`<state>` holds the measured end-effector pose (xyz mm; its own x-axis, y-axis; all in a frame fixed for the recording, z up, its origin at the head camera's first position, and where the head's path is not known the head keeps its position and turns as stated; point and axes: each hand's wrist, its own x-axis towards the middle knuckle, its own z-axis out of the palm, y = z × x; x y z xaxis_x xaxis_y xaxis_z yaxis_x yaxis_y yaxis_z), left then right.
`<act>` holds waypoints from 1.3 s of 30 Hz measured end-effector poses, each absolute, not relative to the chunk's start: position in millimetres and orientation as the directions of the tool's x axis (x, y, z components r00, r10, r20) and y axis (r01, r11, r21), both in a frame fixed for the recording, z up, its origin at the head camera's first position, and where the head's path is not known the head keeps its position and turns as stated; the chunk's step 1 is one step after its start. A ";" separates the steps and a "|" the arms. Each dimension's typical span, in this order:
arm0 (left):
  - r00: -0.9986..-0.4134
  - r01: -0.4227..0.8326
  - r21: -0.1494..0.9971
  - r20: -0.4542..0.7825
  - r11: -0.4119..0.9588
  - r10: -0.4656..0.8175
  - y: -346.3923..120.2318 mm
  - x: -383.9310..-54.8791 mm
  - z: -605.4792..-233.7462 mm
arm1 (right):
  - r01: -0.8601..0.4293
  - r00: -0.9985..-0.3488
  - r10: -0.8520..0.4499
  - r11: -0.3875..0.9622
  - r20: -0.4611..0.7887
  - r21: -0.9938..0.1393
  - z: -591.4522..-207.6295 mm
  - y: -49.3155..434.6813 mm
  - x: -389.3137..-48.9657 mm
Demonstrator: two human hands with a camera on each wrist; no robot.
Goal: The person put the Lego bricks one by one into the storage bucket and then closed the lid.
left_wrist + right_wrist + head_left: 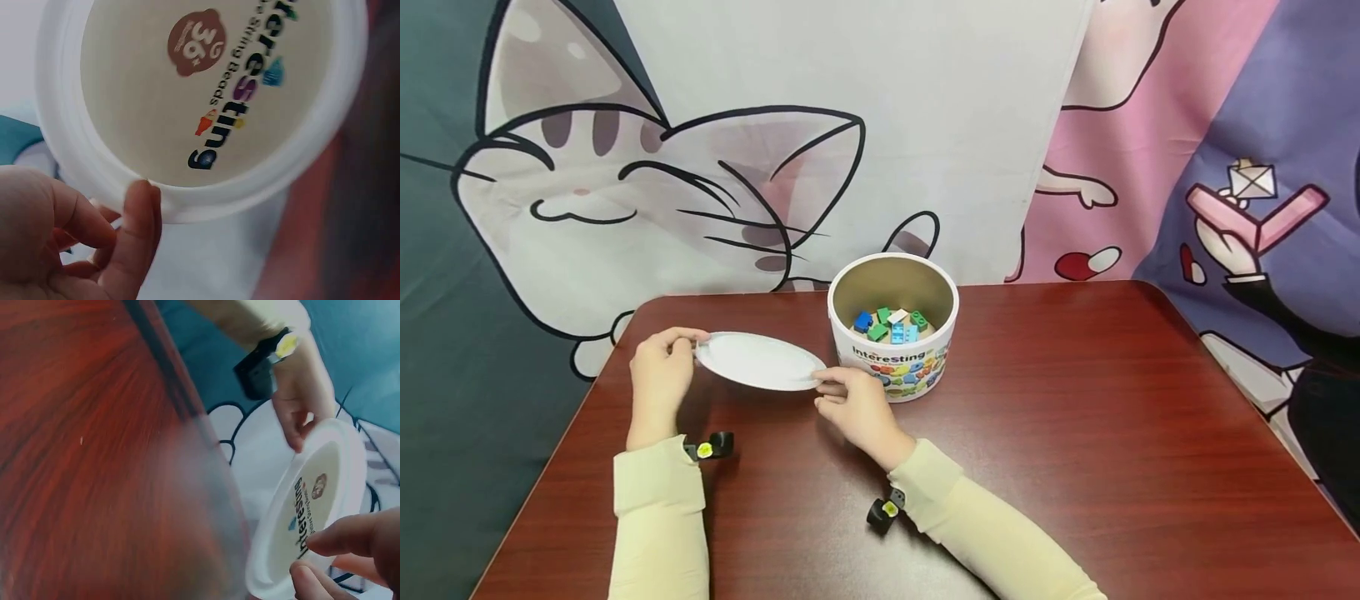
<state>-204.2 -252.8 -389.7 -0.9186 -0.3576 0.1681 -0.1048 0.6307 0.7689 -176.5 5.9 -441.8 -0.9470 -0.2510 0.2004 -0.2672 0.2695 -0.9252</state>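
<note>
A round white lid (pixel 760 361) is held up over the table, left of the bucket, between both hands. My left hand (pixel 660 379) pinches its left rim between thumb and fingers. At the opposite rim, the fingers of my right hand (pixel 863 412) grip the edge nearest the bucket. Printed lettering and a brown "36+" mark show on the lid's face (pixel 144 106) in the left wrist view; from the head its visible face looks plain white. The white bucket (pixel 841 336) stands open, with several blue, green and white toy bricks (pixel 898 332) inside.
The reddish-brown wooden table (pixel 1075 433) reaches back to a cartoon-printed cloth backdrop (pixel 970 125). The bucket stands near the table's back edge, close beside my right hand. A small black camera (pixel 721 444) sits on my left wrist, another camera (pixel 882 515) on my right.
</note>
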 end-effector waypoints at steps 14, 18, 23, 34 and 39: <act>-0.929 0.141 0.737 0.329 0.661 -0.169 -225.8 -184.3 -355.3 | -0.756 -0.645 -0.332 0.410 0.688 -0.511 -386.1 36.4 -157.4; -0.924 0.234 0.732 0.373 0.641 -0.089 -217.0 -181.9 -349.4 | -0.774 -0.620 -0.293 0.382 0.728 -0.505 -366.0 50.9 -157.8; -0.932 0.292 0.770 0.363 0.568 -0.014 -206.0 -180.8 -349.1 | -0.695 -0.716 -0.174 0.269 0.676 -0.666 -354.0 70.7 -161.8; -0.977 0.205 0.972 0.195 0.118 0.092 -174.4 -184.1 -358.8 | -0.438 -0.897 0.007 0.136 0.443 -0.889 -341.3 114.2 -179.1; -0.991 0.121 0.992 0.123 -0.036 0.060 -152.3 -188.5 -366.3 | -0.335 -0.938 0.017 0.201 0.345 -0.921 -342.4 132.8 -190.0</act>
<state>-188.5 -152.3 -366.3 -0.9907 0.0596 0.1227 0.1207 -0.0359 0.9920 -190.0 132.8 -342.4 -0.9384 0.0167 0.3451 -0.3350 0.2008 -0.9206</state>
